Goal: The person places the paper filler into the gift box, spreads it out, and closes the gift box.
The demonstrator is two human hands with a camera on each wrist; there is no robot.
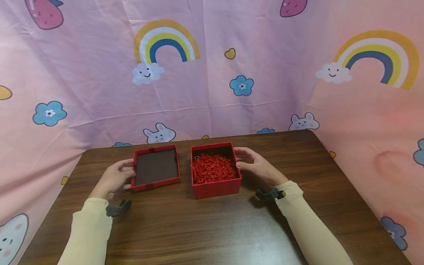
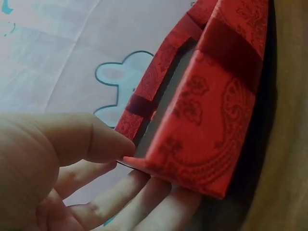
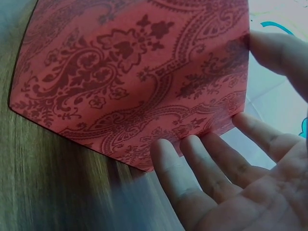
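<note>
On the left of the table lies a shallow red box lid [image 1: 155, 185], its dark inside facing up. My left hand [image 1: 114, 177] pinches the lid's left side, thumb [image 2: 103, 144] at the rim and fingers against the outer wall. To its right stands a deeper red patterned box [image 1: 216, 189], open at the top and partly filled with red shredded paper [image 1: 213, 168]. My right hand [image 1: 260, 167] is at the box's right wall; in the right wrist view its fairly straight fingertips [image 3: 163, 149] touch the patterned side, with the thumb near the rim.
Both things rest on a dark wood-grain table [image 1: 198, 232], toward its far edge. A pink and purple cloth [image 1: 212, 88] with rainbows, flowers and rabbits hangs behind and along the sides. Dark straps [image 1: 269, 195] sit at both wrists, below cream sleeves.
</note>
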